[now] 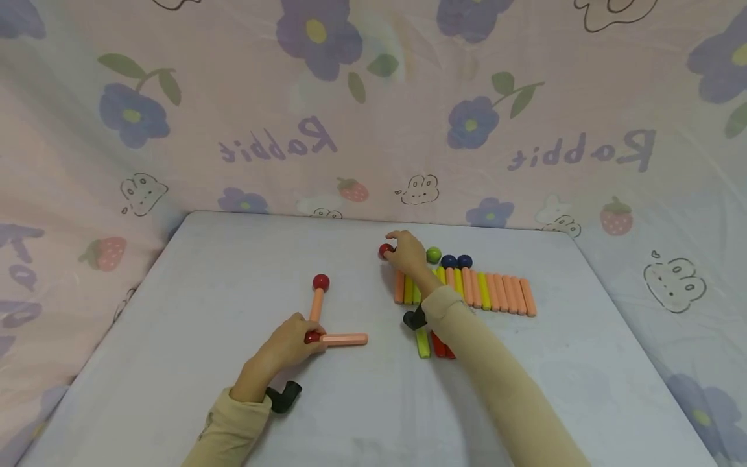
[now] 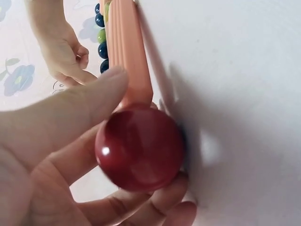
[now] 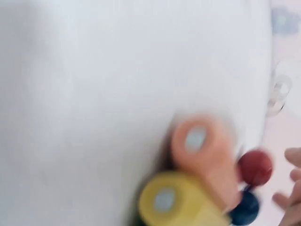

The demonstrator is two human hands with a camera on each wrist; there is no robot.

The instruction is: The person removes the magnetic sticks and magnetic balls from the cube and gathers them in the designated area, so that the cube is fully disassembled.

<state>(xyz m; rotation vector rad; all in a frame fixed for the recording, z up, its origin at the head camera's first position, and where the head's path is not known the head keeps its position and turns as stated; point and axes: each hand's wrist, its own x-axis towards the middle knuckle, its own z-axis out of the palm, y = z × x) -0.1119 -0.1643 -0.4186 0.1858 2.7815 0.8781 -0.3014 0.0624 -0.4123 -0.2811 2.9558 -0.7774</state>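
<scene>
My left hand (image 1: pixel 290 342) pinches a red ball (image 2: pixel 140 149) low over the white table, its thumb reaching onto a peach stick (image 1: pixel 347 339) joined to the ball and pointing right. Another peach stick (image 1: pixel 316 306) runs away from that ball to a second red ball (image 1: pixel 321 281). At the back, my right hand (image 1: pixel 406 253) is spread beside a third red ball (image 1: pixel 384 251). In the right wrist view its fingers (image 3: pixel 282 200) look apart from this red ball (image 3: pixel 256 167), which sits near a dark blue ball (image 3: pixel 245 208). The right wrist view is blurred.
A row of peach, yellow and green sticks (image 1: pixel 502 293) lies right of centre, with dark blue balls (image 1: pixel 464 261) and a green ball (image 1: pixel 434 255) behind it. Nearer lie a lime stick (image 1: pixel 423 344) and red sticks (image 1: pixel 438 345), partly under the right sleeve. A patterned curtain borders the table.
</scene>
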